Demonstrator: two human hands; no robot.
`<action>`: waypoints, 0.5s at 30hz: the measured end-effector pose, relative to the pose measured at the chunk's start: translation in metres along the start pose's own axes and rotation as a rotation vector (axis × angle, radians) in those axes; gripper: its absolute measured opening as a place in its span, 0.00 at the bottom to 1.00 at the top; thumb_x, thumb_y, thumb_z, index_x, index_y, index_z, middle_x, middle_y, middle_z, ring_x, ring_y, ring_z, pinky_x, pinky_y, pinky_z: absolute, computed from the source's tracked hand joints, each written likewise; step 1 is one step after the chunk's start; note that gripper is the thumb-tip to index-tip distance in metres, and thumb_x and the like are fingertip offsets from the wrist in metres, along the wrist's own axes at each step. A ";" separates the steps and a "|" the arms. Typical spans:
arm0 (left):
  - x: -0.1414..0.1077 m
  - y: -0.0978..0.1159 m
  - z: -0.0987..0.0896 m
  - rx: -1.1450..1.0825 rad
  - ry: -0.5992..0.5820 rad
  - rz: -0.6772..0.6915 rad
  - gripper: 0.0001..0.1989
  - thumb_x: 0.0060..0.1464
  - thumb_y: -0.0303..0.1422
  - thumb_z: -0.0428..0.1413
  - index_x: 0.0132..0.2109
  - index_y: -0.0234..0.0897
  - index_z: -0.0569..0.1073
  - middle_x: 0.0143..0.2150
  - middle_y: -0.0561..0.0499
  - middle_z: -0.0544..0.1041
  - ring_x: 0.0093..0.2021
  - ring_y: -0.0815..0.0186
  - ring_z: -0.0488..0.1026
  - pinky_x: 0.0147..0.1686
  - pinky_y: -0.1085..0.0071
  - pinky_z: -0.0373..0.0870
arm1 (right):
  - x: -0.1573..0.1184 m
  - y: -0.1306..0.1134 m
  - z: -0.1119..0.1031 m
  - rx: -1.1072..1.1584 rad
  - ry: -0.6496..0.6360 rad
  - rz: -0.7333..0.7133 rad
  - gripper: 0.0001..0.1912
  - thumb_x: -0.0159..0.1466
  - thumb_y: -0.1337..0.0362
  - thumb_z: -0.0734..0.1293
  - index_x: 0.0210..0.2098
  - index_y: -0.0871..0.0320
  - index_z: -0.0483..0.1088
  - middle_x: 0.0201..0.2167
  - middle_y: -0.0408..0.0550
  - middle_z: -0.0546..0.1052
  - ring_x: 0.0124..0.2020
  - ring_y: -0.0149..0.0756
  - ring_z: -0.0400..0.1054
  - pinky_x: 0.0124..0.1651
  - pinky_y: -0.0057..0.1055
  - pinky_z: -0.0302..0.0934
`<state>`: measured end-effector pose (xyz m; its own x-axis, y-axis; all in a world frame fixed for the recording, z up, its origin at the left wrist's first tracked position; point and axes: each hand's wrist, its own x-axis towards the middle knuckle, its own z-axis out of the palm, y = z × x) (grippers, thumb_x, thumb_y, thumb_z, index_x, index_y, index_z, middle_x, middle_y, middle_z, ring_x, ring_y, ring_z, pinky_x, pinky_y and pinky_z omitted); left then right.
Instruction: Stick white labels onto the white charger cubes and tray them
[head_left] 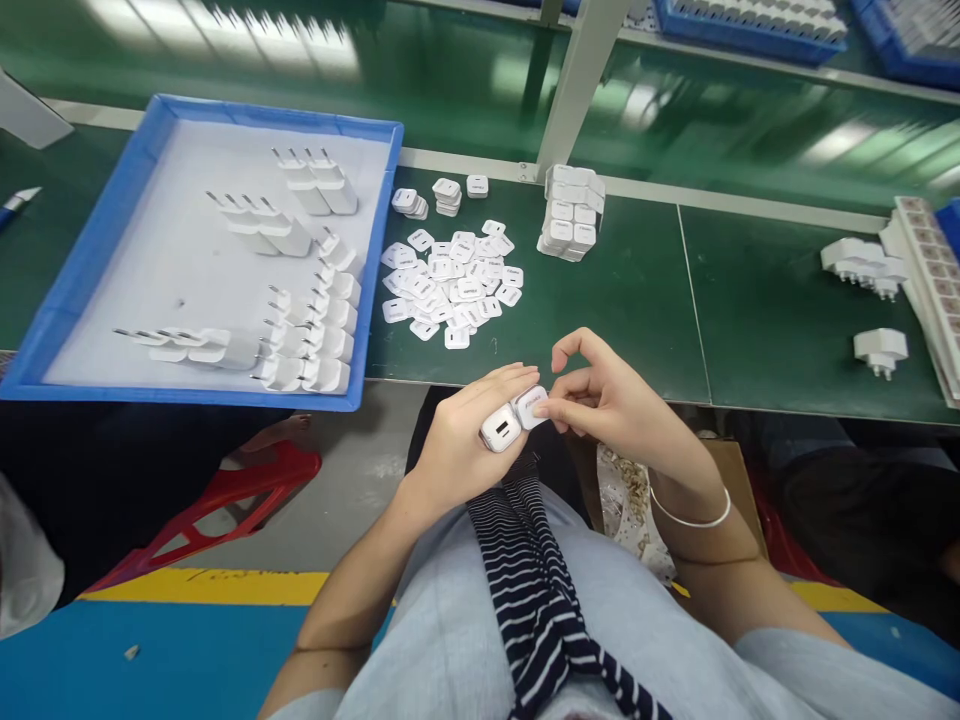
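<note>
My left hand (457, 430) is closed around two white chargers side by side, their end faces turned up. The left-hand charger (501, 430) shows a dark port and a smaller slot. On the other charger (530, 404), the face bears small grey print. My right hand (607, 400) touches this printed face with its thumb tip; the index finger is bent and raised apart from the thumb. Nothing shows gripped between the right fingers, though part of them is hidden. Ahead on the green bench lies a loose pile of white printed cover plates (457, 280).
At left, a blue-rimmed tray (358, 330) holds several white chargers with pins. Small stacks of plates (448, 195) and a block of stacked chargers (571, 212) stand at the back. White plug pieces (880, 350) lie right, beside a pale rack (926, 290). A red stool (277, 480) stands lower left.
</note>
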<state>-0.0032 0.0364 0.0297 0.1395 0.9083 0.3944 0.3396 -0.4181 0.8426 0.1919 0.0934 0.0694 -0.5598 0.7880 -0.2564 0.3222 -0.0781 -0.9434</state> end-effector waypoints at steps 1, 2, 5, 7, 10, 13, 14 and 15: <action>0.000 0.001 -0.001 -0.031 0.014 -0.028 0.20 0.55 0.25 0.63 0.55 0.37 0.77 0.56 0.44 0.81 0.57 0.59 0.79 0.59 0.61 0.77 | 0.000 0.000 0.000 -0.019 0.020 -0.009 0.21 0.64 0.60 0.74 0.43 0.51 0.56 0.17 0.30 0.65 0.18 0.25 0.55 0.22 0.22 0.48; 0.000 0.002 -0.002 -0.065 0.030 -0.063 0.20 0.54 0.25 0.64 0.55 0.38 0.77 0.56 0.45 0.81 0.55 0.59 0.80 0.58 0.63 0.78 | 0.001 0.000 0.001 -0.029 0.036 -0.019 0.22 0.63 0.60 0.75 0.43 0.51 0.56 0.16 0.28 0.61 0.17 0.25 0.52 0.21 0.23 0.46; -0.002 0.004 -0.004 -0.150 0.078 -0.191 0.21 0.52 0.28 0.67 0.54 0.39 0.79 0.55 0.46 0.82 0.50 0.61 0.82 0.53 0.66 0.80 | 0.003 0.003 0.009 -0.009 0.060 -0.050 0.23 0.62 0.57 0.75 0.44 0.51 0.58 0.17 0.29 0.61 0.18 0.26 0.51 0.22 0.25 0.45; -0.004 0.002 -0.005 -0.218 0.092 -0.260 0.23 0.51 0.29 0.67 0.55 0.40 0.78 0.54 0.46 0.82 0.48 0.61 0.83 0.50 0.68 0.81 | 0.008 0.009 0.016 0.026 0.086 -0.101 0.22 0.63 0.56 0.75 0.46 0.51 0.58 0.21 0.33 0.66 0.20 0.27 0.55 0.24 0.26 0.48; -0.010 -0.005 -0.006 -0.334 0.116 -0.322 0.27 0.51 0.29 0.68 0.59 0.41 0.76 0.53 0.45 0.83 0.50 0.60 0.82 0.51 0.67 0.81 | 0.022 0.022 0.023 0.088 0.086 -0.190 0.18 0.66 0.53 0.70 0.48 0.52 0.62 0.25 0.36 0.69 0.24 0.29 0.59 0.28 0.28 0.54; -0.019 -0.014 -0.007 -0.347 0.154 -0.371 0.24 0.51 0.31 0.68 0.56 0.39 0.77 0.52 0.44 0.83 0.50 0.58 0.82 0.51 0.64 0.80 | 0.047 0.034 0.018 -0.003 0.192 -0.168 0.12 0.69 0.53 0.65 0.44 0.55 0.69 0.26 0.40 0.70 0.27 0.30 0.62 0.31 0.29 0.57; -0.022 -0.016 -0.007 -0.339 0.167 -0.386 0.23 0.51 0.32 0.68 0.55 0.39 0.78 0.51 0.43 0.83 0.49 0.57 0.83 0.50 0.64 0.81 | 0.056 0.036 0.015 -0.090 0.274 -0.148 0.10 0.69 0.56 0.66 0.42 0.56 0.70 0.27 0.40 0.70 0.27 0.31 0.63 0.32 0.29 0.57; -0.025 -0.019 -0.007 -0.334 0.181 -0.399 0.22 0.51 0.33 0.68 0.54 0.38 0.79 0.50 0.43 0.84 0.48 0.57 0.83 0.49 0.64 0.81 | 0.066 0.037 0.013 -0.191 0.357 -0.128 0.08 0.68 0.58 0.67 0.41 0.56 0.72 0.27 0.41 0.71 0.28 0.31 0.63 0.33 0.30 0.57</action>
<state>-0.0198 0.0211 0.0067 -0.1118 0.9923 0.0530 0.0154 -0.0515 0.9986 0.1571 0.1348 0.0149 -0.3153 0.9488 -0.0193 0.4216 0.1218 -0.8986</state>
